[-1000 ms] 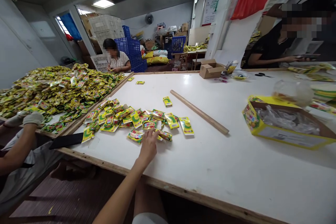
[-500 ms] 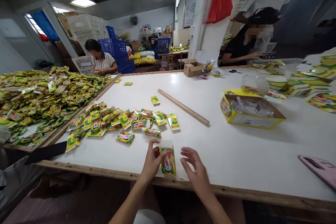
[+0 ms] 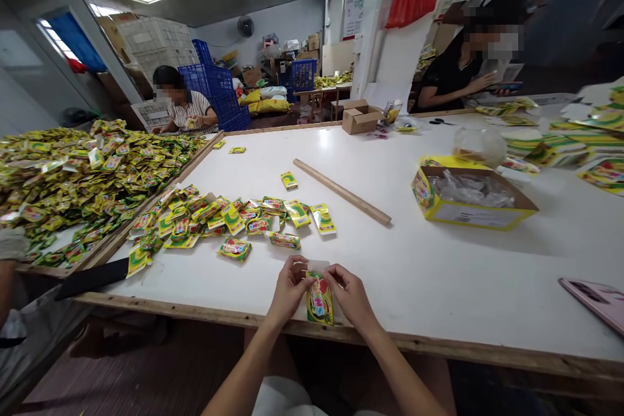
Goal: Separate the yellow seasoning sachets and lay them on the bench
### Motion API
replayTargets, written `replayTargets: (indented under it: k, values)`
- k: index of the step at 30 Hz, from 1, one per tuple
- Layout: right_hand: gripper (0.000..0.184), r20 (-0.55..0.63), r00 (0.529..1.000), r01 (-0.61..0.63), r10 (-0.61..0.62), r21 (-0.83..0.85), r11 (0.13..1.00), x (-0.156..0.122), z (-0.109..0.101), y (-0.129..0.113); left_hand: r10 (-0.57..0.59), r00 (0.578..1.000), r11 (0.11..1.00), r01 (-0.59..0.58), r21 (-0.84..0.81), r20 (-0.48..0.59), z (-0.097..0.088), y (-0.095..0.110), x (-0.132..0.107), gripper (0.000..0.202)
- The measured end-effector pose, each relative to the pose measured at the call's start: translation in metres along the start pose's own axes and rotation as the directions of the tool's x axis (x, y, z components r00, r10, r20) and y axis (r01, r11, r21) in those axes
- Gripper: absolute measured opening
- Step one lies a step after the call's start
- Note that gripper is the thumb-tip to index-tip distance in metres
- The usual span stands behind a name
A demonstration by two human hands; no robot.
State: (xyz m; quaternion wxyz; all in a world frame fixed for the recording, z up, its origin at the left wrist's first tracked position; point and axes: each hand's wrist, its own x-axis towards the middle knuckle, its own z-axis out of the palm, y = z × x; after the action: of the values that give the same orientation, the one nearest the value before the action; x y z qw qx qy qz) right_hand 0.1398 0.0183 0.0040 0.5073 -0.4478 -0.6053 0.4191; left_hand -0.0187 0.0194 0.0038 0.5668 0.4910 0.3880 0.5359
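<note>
At the table's front edge, a small green and yellow printed packet box [image 3: 319,304] with its pale end flap raised lies between my hands. My left hand [image 3: 291,286] pinches its upper left side, thumb across the printed face. On the upper right corner, by the flap, the fingers of my right hand [image 3: 345,289] are closed in a pinch. Just beyond lie more such boxes: one lone box [image 3: 234,249] to the left, another box [image 3: 283,240] ahead, and a loose heap of boxes [image 3: 195,216] further left.
A wooden stick [image 3: 341,191] lies across the white table [image 3: 390,286]. To its right stands a yellow carton [image 3: 472,213] of clear plastic bags. A pink phone [image 3: 592,299] rests at the right edge. Behind a wooden divider is a large packet pile [image 3: 88,175]. Two people sit across.
My right hand has moved left from open air onto the box's upper right corner and closed there. My left hand keeps its hold. The view has shifted slightly.
</note>
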Motion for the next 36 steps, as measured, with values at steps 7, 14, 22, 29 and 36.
replayTargets:
  k: [7,14,22,29,36]
  values:
    - [0.037,-0.023,1.000,0.017,-0.016,0.064,0.998,-0.005,0.004,0.003,-0.024,0.998,1.000,0.023,0.007,0.051,-0.002,0.002,0.005,0.040]
    - [0.030,0.012,0.997,0.079,-0.079,-0.077,0.994,-0.006,-0.002,-0.005,-0.022,1.000,0.994,0.021,0.104,0.008,0.000,0.002,-0.001,0.029]
    - [0.031,-0.029,0.998,0.047,-0.050,-0.109,0.993,-0.003,0.000,-0.016,-0.016,0.999,0.998,0.018,0.061,-0.040,0.006,0.006,-0.002,0.024]
    - [0.031,0.034,0.999,0.010,-0.007,-0.086,0.996,-0.001,-0.002,-0.016,-0.022,0.999,0.999,0.024,0.040,-0.045,0.005,0.006,0.001,0.022]
    - [0.029,0.047,0.999,-0.015,0.015,-0.002,1.000,-0.008,0.001,-0.014,-0.059,0.996,0.996,0.063,0.057,-0.066,0.006,0.009,0.002,0.016]
